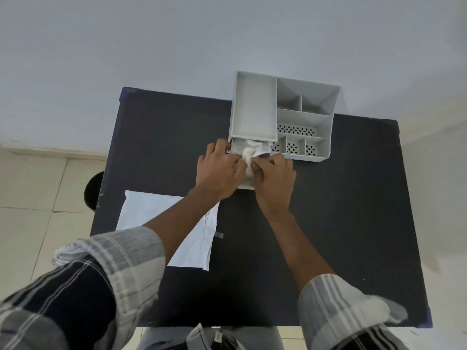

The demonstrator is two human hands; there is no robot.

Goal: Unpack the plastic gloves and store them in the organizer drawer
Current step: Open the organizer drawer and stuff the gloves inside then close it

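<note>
Both hands are right at the mouth of the pulled-out drawer (pixel 249 184), low on the front of the grey organizer (pixel 255 107) at the far edge of the dark tabletop (pixel 341 210). Between them sits the bunched white wad of plastic gloves (pixel 248 157), half inside the drawer, with its upper folds reaching back under the organizer's top tray.

The left hand (pixel 219 170) comes in from the left, fingers curled and pressed into the wad's near-left side. The right hand (pixel 274 176) mirrors it from the right, fingertips pinching the bundle's edge. So each grip is closed on the gloves, one either side, and neither is clearly nearer: they meet over the bundle.

Here is what the next move seems to hinge on: the wad lies straight ahead of both grips, away from the person, and the drawer's long axis runs the same way, toward the organizer's body. Pushing down and forward looks like the route in. The gloves look puffy and may spring up over the drawer rim, catching when it slides shut.

Behind the left forearm, the opened white packaging (pixel 151 210) lies flat on the tabletop, well apart from the drawer.
</note>
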